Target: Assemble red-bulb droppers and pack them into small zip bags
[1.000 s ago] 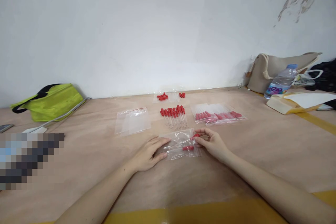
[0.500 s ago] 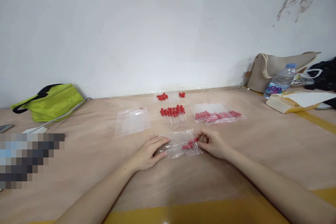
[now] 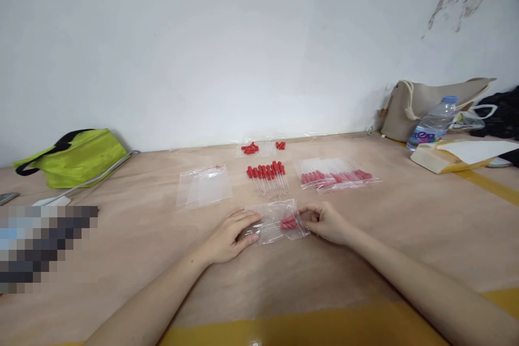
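A clear zip-lock bag (image 3: pixel 267 233) lies flat in front of me, holding a few droppers (image 3: pixel 288 223) with red rubber bulbs toward its right end. My left hand (image 3: pixel 234 235) rests on the bag's left end, fingers stretched out and thumb apart. At the right end, the zip edge, my right hand (image 3: pixel 327 223) has its fingers curled and pinched at the plastic; the fingertips partly hide the edge. Just beyond the bag lies a row of loose droppers (image 3: pixel 267 173), bulbs pointing away from me.
Flat zip-lock bags (image 3: pixel 205 186) lie left of the loose droppers, filled bags (image 3: pixel 338 175) to their right. Loose red bulbs (image 3: pixel 250 148) sit near the wall. Farther out are a green bag (image 3: pixel 81 157), a water bottle (image 3: pixel 432 124), a beige bag (image 3: pixel 430 98) and a yellow envelope (image 3: pixel 441 157).
The red bulb that was at the bag's mouth by my right fingers has slid left, alongside the other bulbs inside. My left hand has stayed in place.
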The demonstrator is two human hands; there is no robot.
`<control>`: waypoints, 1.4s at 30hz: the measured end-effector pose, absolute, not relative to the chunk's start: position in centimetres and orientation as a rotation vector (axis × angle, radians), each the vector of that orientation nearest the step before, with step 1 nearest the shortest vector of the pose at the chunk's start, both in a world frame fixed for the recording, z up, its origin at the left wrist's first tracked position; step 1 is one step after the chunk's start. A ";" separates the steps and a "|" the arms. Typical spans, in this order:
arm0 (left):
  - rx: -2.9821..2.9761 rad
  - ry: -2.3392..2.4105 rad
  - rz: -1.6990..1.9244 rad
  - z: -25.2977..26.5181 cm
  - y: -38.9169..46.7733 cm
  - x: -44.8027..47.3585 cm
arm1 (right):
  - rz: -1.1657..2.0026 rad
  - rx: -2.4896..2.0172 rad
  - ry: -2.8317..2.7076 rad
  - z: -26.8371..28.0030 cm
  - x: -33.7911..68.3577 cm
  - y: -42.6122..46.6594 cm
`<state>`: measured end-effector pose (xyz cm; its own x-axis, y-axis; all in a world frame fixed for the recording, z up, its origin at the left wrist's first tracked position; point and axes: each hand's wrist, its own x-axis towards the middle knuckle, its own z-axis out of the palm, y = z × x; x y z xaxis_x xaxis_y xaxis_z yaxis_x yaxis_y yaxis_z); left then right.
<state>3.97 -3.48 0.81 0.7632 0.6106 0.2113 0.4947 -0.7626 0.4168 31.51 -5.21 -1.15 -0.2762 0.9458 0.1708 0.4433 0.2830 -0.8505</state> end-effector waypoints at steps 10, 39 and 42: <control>2.627 0.852 0.451 0.7 -3.3 3.9 | 1.294 -1.145 -1.597 -1.5 31.4 -4.8; 2.698 0.838 0.347 0.8 -3.3 3.7 | 0.301 -1.942 -1.757 1.7 26.4 7.9; 2.703 0.838 0.351 0.9 -3.3 3.7 | 0.326 -1.958 -1.758 1.8 26.8 7.6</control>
